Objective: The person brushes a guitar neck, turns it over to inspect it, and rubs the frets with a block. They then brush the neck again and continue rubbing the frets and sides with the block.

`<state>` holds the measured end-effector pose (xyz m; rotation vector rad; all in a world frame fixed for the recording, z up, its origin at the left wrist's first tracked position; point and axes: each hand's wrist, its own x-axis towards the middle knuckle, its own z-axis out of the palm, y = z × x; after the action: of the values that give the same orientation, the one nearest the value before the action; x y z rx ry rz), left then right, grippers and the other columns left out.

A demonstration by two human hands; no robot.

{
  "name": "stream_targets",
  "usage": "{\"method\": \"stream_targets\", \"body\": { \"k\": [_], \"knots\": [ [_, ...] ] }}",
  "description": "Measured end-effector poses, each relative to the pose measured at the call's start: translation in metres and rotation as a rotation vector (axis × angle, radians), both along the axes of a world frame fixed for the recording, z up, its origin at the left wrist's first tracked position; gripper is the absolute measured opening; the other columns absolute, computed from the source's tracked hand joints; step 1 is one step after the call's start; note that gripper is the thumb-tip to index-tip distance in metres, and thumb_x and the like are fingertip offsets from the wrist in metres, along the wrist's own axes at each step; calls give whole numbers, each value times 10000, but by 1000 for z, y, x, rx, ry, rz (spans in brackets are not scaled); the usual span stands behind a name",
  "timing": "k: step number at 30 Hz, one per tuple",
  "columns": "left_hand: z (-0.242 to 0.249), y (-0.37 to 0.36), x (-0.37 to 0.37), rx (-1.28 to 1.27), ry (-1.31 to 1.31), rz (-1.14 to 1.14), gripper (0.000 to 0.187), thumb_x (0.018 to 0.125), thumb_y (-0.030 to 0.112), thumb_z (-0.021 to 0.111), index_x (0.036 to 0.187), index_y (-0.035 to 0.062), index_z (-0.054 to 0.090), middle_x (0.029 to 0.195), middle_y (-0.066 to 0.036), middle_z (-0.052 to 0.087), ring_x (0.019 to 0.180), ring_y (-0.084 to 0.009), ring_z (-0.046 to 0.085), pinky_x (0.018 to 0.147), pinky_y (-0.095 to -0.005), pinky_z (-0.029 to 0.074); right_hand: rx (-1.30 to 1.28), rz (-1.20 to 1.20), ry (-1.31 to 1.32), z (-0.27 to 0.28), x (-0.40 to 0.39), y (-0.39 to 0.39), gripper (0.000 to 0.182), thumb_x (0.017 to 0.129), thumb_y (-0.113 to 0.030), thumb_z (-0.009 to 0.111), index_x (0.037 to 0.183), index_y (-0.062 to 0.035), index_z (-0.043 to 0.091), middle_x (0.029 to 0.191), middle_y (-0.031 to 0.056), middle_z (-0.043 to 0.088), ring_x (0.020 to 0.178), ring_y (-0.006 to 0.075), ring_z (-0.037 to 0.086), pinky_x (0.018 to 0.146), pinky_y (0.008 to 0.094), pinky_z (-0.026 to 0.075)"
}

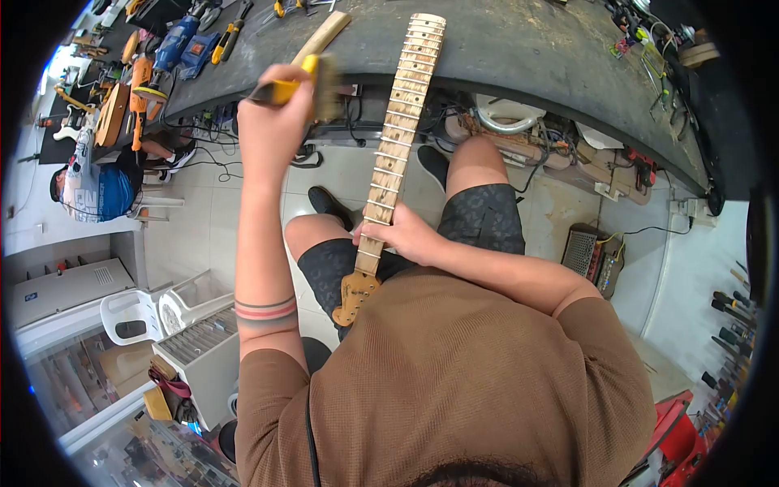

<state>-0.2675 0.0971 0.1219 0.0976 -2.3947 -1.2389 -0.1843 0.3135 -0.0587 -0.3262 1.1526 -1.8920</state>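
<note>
A pale wooden guitar neck (395,142) with metal frets and dark marks slants from my lap to the bench. Its heel end lies over the bench edge, and its headstock (355,297) rests near my thigh. My right hand (403,235) is closed around the neck close to the headstock end. Raised left of the fretboard, my left hand (280,114) grips a yellow and black brush (326,91). The bristles are smeared by motion and appear apart from the neck.
The dark workbench (503,49) runs across the front, with a wooden piece (322,36), pliers (231,36) and power tools (174,45) on it. A seated person (105,187) is at far left. Behind on the left stands a white chair (130,316). Cables hang beneath the bench.
</note>
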Motion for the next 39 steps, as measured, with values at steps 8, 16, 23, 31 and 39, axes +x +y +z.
{"method": "stream_targets", "body": {
  "k": [8, 16, 23, 31, 39],
  "knots": [
    [34, 34, -58, 102, 34, -6, 190, 978, 173, 766, 1118, 51, 805, 980, -64, 802, 835, -140, 761, 755, -315, 608, 19, 11, -5, -1, -2, 0, 204, 1094, -80, 715, 1234, -8, 585, 1110, 112, 770, 1074, 236, 788, 954, 391, 641],
    [30, 40, -117, 134, 119, -117, 172, 982, 153, 756, 1060, 8, 803, 859, -69, 779, 850, -152, 763, 750, -330, 597, -12, -28, -76, 3, 2, 2, 274, 1084, -79, 720, 1249, 16, 523, 1094, 144, 784, 1058, 236, 791, 956, 385, 635],
    [53, 76, -140, -61, 204, 52, 229, 968, 233, 821, 988, 6, 801, 811, -66, 770, 769, -172, 744, 697, -377, 592, 23, -8, -58, -2, 1, 2, 297, 1082, -80, 725, 1268, 17, 515, 1095, 149, 789, 1042, 237, 795, 948, 385, 641],
    [58, 104, -164, -854, 362, 34, 277, 969, 76, 715, 1238, 49, 775, 1095, -113, 813, 988, -258, 771, 870, -414, 624, -19, 6, -107, -5, 0, 2, 317, 1076, -86, 734, 1291, 3, 517, 1101, 141, 771, 1053, 240, 786, 959, 401, 638],
    [-46, 237, -173, -941, 441, -514, 257, 869, 93, 766, 1125, 107, 749, 1243, -109, 696, 1296, -303, 635, 1004, -475, 580, 113, 18, 293, -5, -7, 4, 490, 1072, -138, 762, 1456, 2, 492, 1221, 108, 728, 1123, 212, 743, 946, 380, 627]
  ]
}}
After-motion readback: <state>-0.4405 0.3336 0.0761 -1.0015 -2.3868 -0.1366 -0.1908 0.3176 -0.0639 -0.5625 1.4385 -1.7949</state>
